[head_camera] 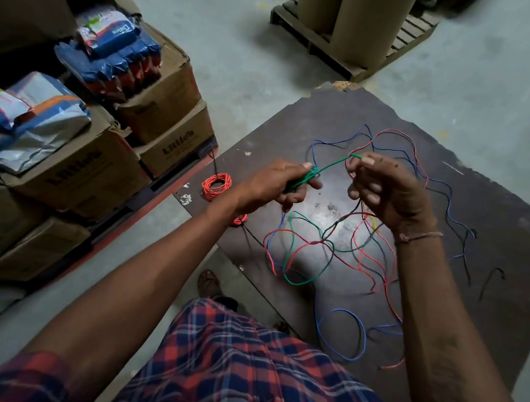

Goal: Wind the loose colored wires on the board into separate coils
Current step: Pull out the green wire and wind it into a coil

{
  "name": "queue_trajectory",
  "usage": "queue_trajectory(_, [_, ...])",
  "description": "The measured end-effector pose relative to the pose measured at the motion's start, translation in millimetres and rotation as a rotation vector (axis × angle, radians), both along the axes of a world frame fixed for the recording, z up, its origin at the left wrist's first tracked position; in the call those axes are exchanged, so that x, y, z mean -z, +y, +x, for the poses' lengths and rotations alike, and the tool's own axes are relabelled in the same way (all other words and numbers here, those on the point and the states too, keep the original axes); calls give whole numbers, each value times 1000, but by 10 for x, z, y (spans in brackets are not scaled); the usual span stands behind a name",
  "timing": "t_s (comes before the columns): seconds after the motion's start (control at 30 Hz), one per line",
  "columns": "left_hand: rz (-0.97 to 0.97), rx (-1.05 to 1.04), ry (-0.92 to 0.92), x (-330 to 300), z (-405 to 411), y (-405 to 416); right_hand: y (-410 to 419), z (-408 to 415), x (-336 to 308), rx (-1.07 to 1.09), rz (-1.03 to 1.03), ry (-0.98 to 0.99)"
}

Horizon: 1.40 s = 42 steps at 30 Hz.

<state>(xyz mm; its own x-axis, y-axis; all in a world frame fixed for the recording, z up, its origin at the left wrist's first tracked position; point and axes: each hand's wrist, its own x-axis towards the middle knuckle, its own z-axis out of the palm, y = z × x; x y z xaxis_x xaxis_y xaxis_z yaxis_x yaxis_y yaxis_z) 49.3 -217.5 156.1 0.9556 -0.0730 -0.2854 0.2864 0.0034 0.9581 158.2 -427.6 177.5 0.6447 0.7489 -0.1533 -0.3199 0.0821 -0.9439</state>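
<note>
While the green wire (332, 164) spans the gap between the two hands, the left hand (286, 183) curls its fingers round a small bundle of green turns, with the thumb laid on top, apparently to stop the started coil from springing open. The right hand (383, 187) pinches the same wire between thumb and forefinger at its upper end, with the other fingers loosely curled; this keeps the length taut enough, it seems, to be laid on as the next turn. The rest of the green wire hangs down and loops over the dark board (496, 221) at about 6 o'clock from the hands, where it crosses loose red wire (389, 269), blue wire (357, 337) and black wire (465, 237); how far these are tangled cannot be told. A finished orange-red coil (216, 186) lies at 9 o'clock on the board's left edge, well apart from the loose wires, probably so that it does not catch in them. A second reddish coil (239, 220) shows partly under the left wrist. Cardboard boxes (156, 104) stand on the floor at 10 o'clock. Judged from this, the winding is at an early stage, with most colours still loose.
</note>
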Motion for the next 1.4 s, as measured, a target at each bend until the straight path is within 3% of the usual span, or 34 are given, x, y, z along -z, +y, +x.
queue_trajectory(0.17, [-448, 209, 5, -159, 15, 29, 119, 65, 284, 70, -233, -170])
queue_trajectory(0.33, [-939, -54, -109, -238, 124, 31, 220, -171, 476, -40, -355, -264])
queue_trajectory(0.5, [-1083, -259, -257, -189, 343, 17, 143, -316, 597, -308, -474, -277])
queue_trajectory(0.57, [-944, -322, -288, -152, 414, 58, 82, -344, 618, -353, -510, -297])
queue_trajectory(0.7, [-291, -540, -166, 57, 470, 32, 13, -349, 494, -318, -498, -410])
queue_trajectory(0.77, [82, -446, -82, 153, 406, -18, 3, -309, 399, -258, -507, -460])
queue_trajectory(0.83, [459, -220, -25, 242, 314, -37, 2, -254, 315, -200, -539, -539])
queue_trajectory(0.9, [711, 12, -22, 279, 233, -80, -3, -196, 258, -150, -578, -628])
queue_trajectory(1.0, [859, 211, -77, 215, 159, -87, -42, -128, 271, -104, -668, -789])
queue_trajectory(1.13, [899, 289, -158, 156, 123, 70, -124, -83, 429, -16, -765, -925])
queue_trajectory(1.3, [881, -121, -41, 318, 153, 304, -335, -65, 569, 34, -760, -847])
queue_trajectory(1.4, [798, -333, 14, 395, 118, 486, -523, -6, 808, 90, -891, -868])
